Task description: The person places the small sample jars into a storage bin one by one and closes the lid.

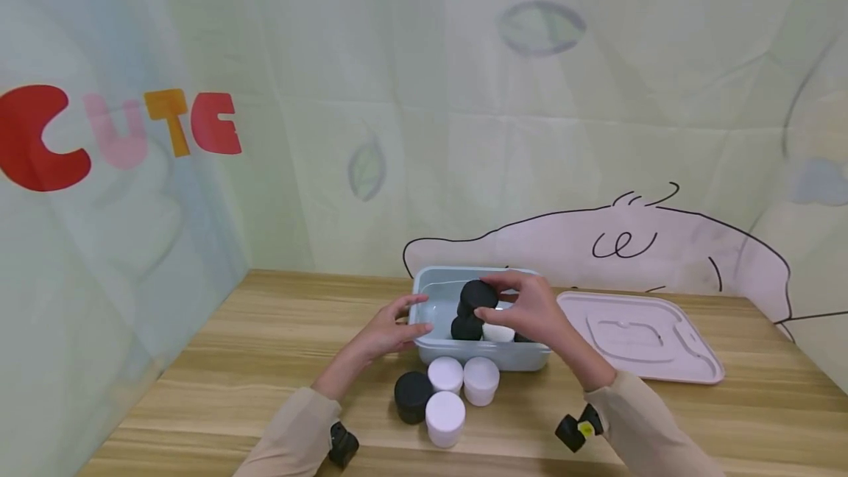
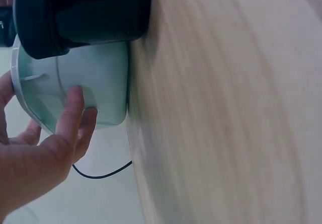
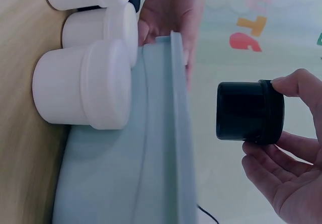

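Right hand (image 1: 533, 311) pinches a black round plastic jar (image 1: 478, 294) by its lid end, held above the open pale blue plastic bin (image 1: 480, 354). Left hand (image 1: 391, 330) has thumb and fingers clamped on the bin's left wall, so that grip is grasping the bin.

Progress, as a judgement: packing looks partly done. Inside the bin lie at least another black jar (image 1: 467, 327) and a white jar (image 1: 498, 333). Left outside on the wooden counter (image 1: 265, 359), just in front of the bin: three white round jars (image 1: 445, 418) and one black jar (image 1: 414, 395). Pink flat plastic lid (image 1: 639, 337) lies to the right, off the bin.

The head view gives the full count and layout. The right wrist view shows fingertips (image 3: 289, 85) on the held jar's lid, jar clear of the rim. The left wrist view shows the fingers (image 2: 70, 116) pressed flat on the outer wall; counter is blurred there.
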The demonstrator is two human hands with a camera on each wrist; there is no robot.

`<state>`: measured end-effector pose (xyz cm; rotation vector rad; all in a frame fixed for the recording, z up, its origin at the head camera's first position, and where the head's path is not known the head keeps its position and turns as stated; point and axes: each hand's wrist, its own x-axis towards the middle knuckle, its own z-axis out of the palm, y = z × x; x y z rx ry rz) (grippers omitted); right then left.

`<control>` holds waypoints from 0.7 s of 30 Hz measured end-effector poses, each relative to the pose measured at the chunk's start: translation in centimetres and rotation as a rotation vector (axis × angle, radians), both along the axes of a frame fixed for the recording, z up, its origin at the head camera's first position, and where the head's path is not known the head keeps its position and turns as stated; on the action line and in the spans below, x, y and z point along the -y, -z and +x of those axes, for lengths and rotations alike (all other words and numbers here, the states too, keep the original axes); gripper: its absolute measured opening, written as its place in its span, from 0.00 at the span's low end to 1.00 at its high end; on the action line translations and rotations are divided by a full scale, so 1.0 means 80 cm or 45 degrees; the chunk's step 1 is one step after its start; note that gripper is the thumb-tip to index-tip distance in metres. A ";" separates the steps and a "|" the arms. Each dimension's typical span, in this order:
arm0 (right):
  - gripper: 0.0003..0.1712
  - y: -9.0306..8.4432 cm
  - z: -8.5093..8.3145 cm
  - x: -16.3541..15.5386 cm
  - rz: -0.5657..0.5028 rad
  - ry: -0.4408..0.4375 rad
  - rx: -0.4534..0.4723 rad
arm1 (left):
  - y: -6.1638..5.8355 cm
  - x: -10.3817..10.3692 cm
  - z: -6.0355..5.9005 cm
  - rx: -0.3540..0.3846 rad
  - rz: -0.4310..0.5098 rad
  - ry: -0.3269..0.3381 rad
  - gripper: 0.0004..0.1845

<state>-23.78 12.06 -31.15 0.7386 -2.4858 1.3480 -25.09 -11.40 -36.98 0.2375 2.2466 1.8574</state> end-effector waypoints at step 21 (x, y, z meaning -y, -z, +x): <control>0.24 0.040 -0.046 0.057 0.150 -0.029 0.074 | -0.002 0.001 -0.001 0.038 0.004 -0.006 0.31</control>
